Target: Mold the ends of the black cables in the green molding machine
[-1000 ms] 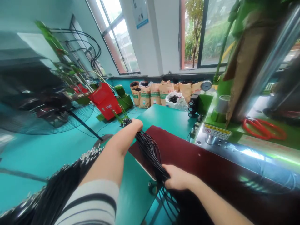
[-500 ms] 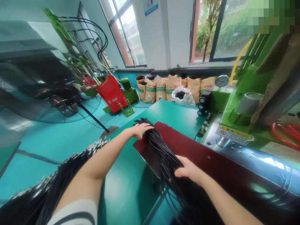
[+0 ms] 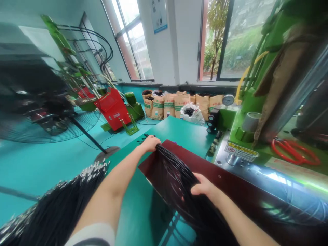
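A thick bundle of black cables (image 3: 176,160) runs across the dark red board (image 3: 205,167) and droops over its near edge. My left hand (image 3: 151,143) is closed around the bundle near its far end, where several black cable tips poke out beyond the fist over the green tabletop (image 3: 179,126). Nearer to me, my right hand (image 3: 203,186) wraps the same bundle, thumb on top and fingers hidden behind the cables. The lower part of the bundle fades into dark shadow below the right wrist.
Another pile of black cables with shiny metal ends (image 3: 84,184) lies at left. A green press machine (image 3: 246,130) with red-handled scissors (image 3: 294,152) stands at right. A large fan (image 3: 53,116) is at left. Filled sacks (image 3: 169,106) line the wall beside a red machine (image 3: 112,109).
My left hand has gone from lying loosely on the bundle to closing round it, and the cables between my hands look more gathered. The camera view has shifted slightly.
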Action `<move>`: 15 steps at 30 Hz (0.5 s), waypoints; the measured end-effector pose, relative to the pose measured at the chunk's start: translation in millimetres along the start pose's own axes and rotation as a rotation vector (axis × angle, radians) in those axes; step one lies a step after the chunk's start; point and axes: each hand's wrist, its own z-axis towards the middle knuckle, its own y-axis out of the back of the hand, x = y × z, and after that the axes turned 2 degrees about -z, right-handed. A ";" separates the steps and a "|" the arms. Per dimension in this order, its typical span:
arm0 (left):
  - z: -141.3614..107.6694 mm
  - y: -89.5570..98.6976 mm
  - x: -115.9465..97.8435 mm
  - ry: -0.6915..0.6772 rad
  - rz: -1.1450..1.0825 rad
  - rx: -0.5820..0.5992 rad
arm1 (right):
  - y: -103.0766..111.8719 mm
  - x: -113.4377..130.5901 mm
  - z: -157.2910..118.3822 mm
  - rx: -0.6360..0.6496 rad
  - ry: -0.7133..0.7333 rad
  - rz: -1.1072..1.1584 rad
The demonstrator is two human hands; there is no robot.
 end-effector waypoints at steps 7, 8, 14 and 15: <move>8.5 14.8 25.4 0.208 0.045 0.387 | 8.9 -2.2 6.3 -0.247 0.110 -0.555; 16.5 12.6 21.6 0.219 0.051 0.397 | 9.6 -1.8 5.9 -0.290 0.139 -0.699; 55.2 -7.2 -16.1 0.220 0.100 0.257 | 19.6 -4.8 2.3 -0.473 0.192 -1.317; 55.2 -9.7 -18.6 0.225 0.103 0.235 | 20.5 -5.2 1.9 -0.457 0.172 -1.388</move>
